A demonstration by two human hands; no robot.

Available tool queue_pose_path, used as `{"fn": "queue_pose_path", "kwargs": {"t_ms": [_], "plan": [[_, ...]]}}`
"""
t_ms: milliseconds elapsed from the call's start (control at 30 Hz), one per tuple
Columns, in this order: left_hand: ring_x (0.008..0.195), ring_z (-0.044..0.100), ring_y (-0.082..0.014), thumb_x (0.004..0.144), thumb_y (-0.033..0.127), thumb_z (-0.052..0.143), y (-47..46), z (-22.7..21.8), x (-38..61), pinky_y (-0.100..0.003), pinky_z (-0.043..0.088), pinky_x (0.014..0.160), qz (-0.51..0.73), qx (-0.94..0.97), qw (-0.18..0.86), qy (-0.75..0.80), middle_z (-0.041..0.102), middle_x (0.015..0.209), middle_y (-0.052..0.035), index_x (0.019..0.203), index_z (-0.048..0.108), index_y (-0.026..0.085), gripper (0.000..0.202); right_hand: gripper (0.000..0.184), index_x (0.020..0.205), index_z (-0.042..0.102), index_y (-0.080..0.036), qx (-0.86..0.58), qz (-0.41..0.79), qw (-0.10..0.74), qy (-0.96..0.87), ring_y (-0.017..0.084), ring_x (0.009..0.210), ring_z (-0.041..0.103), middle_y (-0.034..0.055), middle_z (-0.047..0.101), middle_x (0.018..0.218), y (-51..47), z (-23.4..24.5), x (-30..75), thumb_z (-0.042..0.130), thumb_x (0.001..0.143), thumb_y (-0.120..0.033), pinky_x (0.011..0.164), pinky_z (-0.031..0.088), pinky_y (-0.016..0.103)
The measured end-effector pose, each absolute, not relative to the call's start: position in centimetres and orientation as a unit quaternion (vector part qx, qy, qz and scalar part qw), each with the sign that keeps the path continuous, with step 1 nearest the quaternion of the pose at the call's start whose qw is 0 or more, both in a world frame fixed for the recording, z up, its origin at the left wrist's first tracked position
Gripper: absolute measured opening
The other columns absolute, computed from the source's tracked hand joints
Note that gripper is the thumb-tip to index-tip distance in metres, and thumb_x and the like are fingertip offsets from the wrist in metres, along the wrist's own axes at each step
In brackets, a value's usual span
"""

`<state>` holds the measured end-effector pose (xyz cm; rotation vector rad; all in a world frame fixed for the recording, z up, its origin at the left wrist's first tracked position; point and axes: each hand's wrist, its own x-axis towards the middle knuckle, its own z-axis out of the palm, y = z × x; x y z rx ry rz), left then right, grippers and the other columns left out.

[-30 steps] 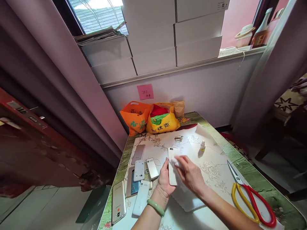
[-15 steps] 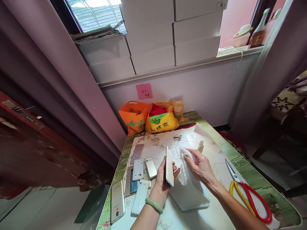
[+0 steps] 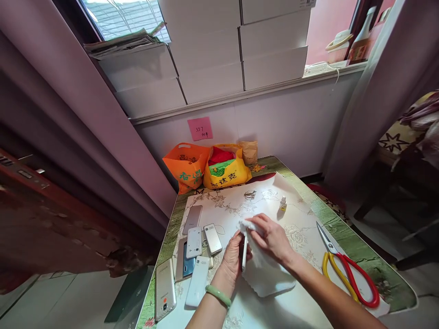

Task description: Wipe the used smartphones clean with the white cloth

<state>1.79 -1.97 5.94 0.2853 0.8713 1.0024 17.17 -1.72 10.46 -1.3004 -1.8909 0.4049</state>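
Observation:
My left hand [image 3: 232, 260], with a green bangle on the wrist, grips a white phone [image 3: 244, 255] turned edge-on above the table. My right hand [image 3: 272, 237] pinches a white cloth [image 3: 264, 274] and presses its upper part against the phone's top end. The rest of the cloth trails down onto the floral table cover [image 3: 302, 228]. Several other phones [image 3: 194, 242] lie in a cluster left of my left hand, and a white one [image 3: 197, 287] lies nearest my wrist.
Red and yellow scissors [image 3: 346, 272] lie at the right of the table. A small dropper bottle [image 3: 283, 203] and a metal clip [image 3: 250, 195] sit further back. Orange [image 3: 185, 167] and yellow bags [image 3: 224, 173] stand against the wall, under stacked white boxes [image 3: 212, 59].
The phone went from lying face-flat in my left hand to edge-on. My right hand pulled away with the cloth, then came back onto the phone's top end.

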Motion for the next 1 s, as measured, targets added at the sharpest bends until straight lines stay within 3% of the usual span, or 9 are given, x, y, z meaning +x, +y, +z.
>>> {"fn": "queue_pose_path", "kwargs": {"t_ms": [67,133,233,333,400,467,600,767,1000], "plan": [[0.041,0.05,-0.0097,0.075,0.037,0.082,-2.0,5.9,1.9,-0.021,0.036,0.04,0.461,0.131,0.774,0.414,0.06,0.054,0.0031,0.087,0.068,0.017,0.027,0.03,0.117,0.07,-0.028,-0.541,0.154,0.394,-0.726,0.019,0.087,0.068,0.0036,0.07,0.106,-0.7,10.7,17.6,0.054,0.091,-0.024,0.077,0.055,0.029],[0.042,0.052,-0.011,0.078,0.038,0.079,-2.0,5.9,1.8,-0.023,0.04,0.042,0.458,0.117,0.778,0.413,0.06,0.055,0.0018,0.085,0.068,0.017,0.025,0.03,0.116,0.07,-0.028,-0.53,0.164,0.395,-0.732,0.019,0.088,0.068,0.0036,0.069,0.107,-1.1,11.0,17.6,0.054,0.091,-0.024,0.078,0.054,0.029],[0.065,0.067,-0.0224,0.085,0.047,0.07,-1.9,5.7,1.4,-0.036,0.057,0.067,0.451,0.092,0.799,0.388,0.069,0.067,-0.0054,0.09,0.07,0.017,0.031,0.032,0.114,0.07,-0.028,-0.453,0.211,0.38,-0.778,0.017,0.084,0.067,0.003,0.069,0.107,-3.7,11.3,16.8,0.055,0.086,-0.021,0.077,0.054,0.026],[0.087,0.07,-0.0298,0.084,0.052,0.068,-1.8,5.5,1.1,-0.044,0.055,0.089,0.445,0.086,0.814,0.364,0.073,0.082,-0.0101,0.097,0.07,0.014,0.041,0.033,0.111,0.071,-0.029,-0.425,0.238,0.369,-0.792,0.016,0.082,0.066,0.0023,0.069,0.105,-5.2,11.2,16.2,0.056,0.084,-0.02,0.076,0.053,0.025],[0.08,0.07,-0.0261,0.081,0.047,0.073,-1.7,5.4,1.2,-0.04,0.056,0.082,0.444,0.089,0.812,0.368,0.071,0.077,-0.0074,0.095,0.069,0.014,0.035,0.031,0.111,0.071,-0.028,-0.446,0.236,0.383,-0.774,0.017,0.084,0.066,0.0032,0.069,0.104,-4.3,10.9,16.5,0.056,0.085,-0.022,0.077,0.052,0.027],[0.061,0.063,-0.0179,0.08,0.041,0.076,-1.7,5.4,1.5,-0.03,0.053,0.062,0.443,0.095,0.806,0.38,0.066,0.067,-0.0034,0.088,0.068,0.014,0.029,0.03,0.111,0.072,-0.027,-0.483,0.239,0.412,-0.734,0.02,0.088,0.067,0.0048,0.07,0.105,-2.2,10.5,17.3,0.056,0.087,-0.027,0.08,0.052,0.031],[0.047,0.049,-0.0079,0.08,0.052,0.076,-2.2,6.1,1.7,-0.02,0.031,0.039,0.419,0.138,0.836,0.326,0.066,0.074,-0.0053,0.091,0.068,0.01,0.044,0.036,0.103,0.075,-0.021,-0.564,0.368,0.484,-0.559,0.026,0.091,0.067,0.007,0.074,0.104,2.0,9.2,19.5,0.066,0.082,-0.048,0.08,0.052,0.036],[0.054,0.055,-0.0114,0.074,0.077,0.067,-2.6,7.5,1.1,-0.024,0.038,0.047,0.402,0.21,0.858,0.241,0.069,0.093,-0.0106,0.115,0.066,0.012,0.077,0.059,0.109,0.073,-0.016,-0.561,0.526,0.501,-0.397,0.024,0.069,0.067,0.0067,0.076,0.085,2.1,9.0,21.1,0.072,0.073,-0.063,0.058,0.05,0.031],[0.066,0.061,-0.0146,0.067,0.038,0.086,-2.3,8.7,0.7,-0.025,0.044,0.064,0.402,0.326,0.8,0.303,0.068,0.08,-0.0038,0.113,0.068,0.016,0.053,0.053,0.107,0.073,-0.019,-0.465,0.539,0.49,-0.503,0.02,0.064,0.067,0.0045,0.074,0.082,-0.1,12.9,19.3,0.072,0.078,-0.063,0.058,0.053,0.03]]}}
